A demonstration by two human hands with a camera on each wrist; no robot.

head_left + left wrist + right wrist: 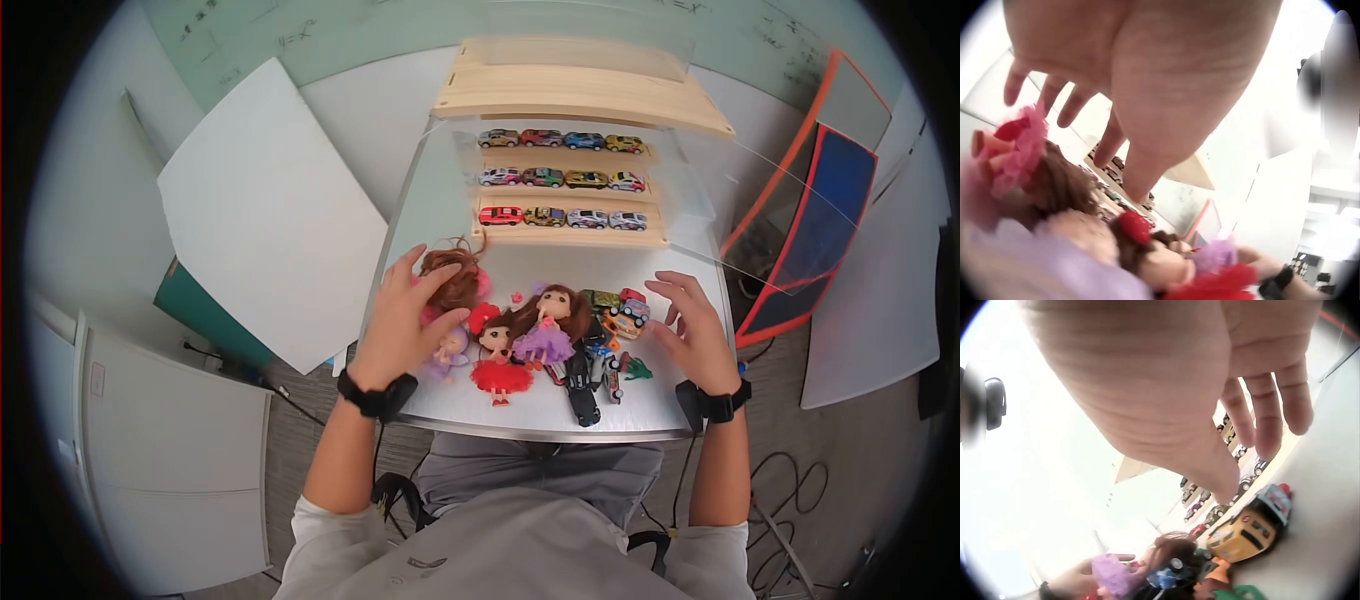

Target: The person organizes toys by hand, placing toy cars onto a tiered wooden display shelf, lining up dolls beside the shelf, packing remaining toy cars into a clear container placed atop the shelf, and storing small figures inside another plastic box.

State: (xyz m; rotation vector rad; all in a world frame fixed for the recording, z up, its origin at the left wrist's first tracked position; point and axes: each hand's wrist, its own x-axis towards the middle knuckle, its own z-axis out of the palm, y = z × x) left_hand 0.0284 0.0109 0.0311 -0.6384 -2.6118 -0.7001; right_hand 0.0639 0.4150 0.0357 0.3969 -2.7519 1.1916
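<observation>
My left hand (pixel 408 318) spreads over the dolls on the left with nothing in its grasp. Under its fingers lies a brown-haired doll (pixel 455 283) with pink clothing, and by the thumb a lilac-haired doll (pixel 447 352). To the right are a red-dressed doll (pixel 500 375) and a doll in a purple dress (pixel 545 338). My right hand (pixel 697 335), fingers apart, hovers beside the heap of toy vehicles at the right. Nearest it is a yellow toy van (pixel 1244 536); a black toy car (pixel 582 390) and a green toy piece (pixel 635 368) lie closer to me.
Behind the toys stands a wooden tiered rack (pixel 570 240) with three rows of small toy cars (pixel 543 177). Clear plastic panels (pixel 790 220) flank it. An orange-edged panel (pixel 815 220) leans at the right, a white board (pixel 265 210) at the left. The table's front edge (pixel 540 436) is near my body.
</observation>
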